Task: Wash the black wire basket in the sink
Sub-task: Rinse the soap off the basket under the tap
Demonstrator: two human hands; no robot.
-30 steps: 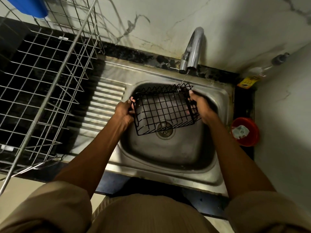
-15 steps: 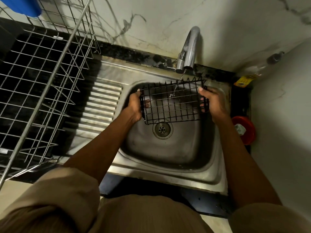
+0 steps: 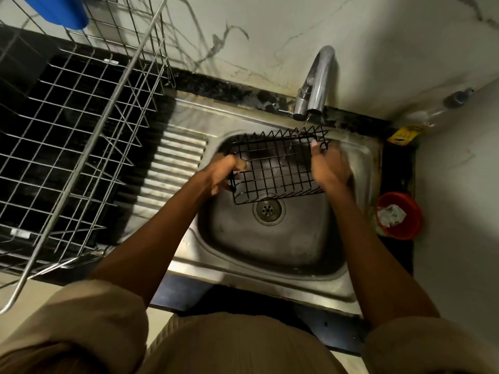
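Note:
The black wire basket [image 3: 275, 168] hangs over the back half of the steel sink [image 3: 270, 247], above the drain [image 3: 268, 209]. A thin stream of water from the chrome tap [image 3: 314, 85] falls onto its far right edge. My left hand [image 3: 222, 175] grips the basket's left end, fingers curled round the wires. My right hand [image 3: 328, 164] holds the right end, with the thumb hooked over the top rim. The basket is tilted, its zigzag rim toward the wall.
A large steel dish rack [image 3: 70, 136] stands on the dark counter at the left, beside the ribbed drainboard [image 3: 172, 174]. A red bowl [image 3: 398, 218] with a crumpled white thing sits right of the sink. A clear bottle [image 3: 432, 112] lies in the back right corner.
Both hands have turned and shifted the basket under the tap; the left hand has slid down to the near left corner.

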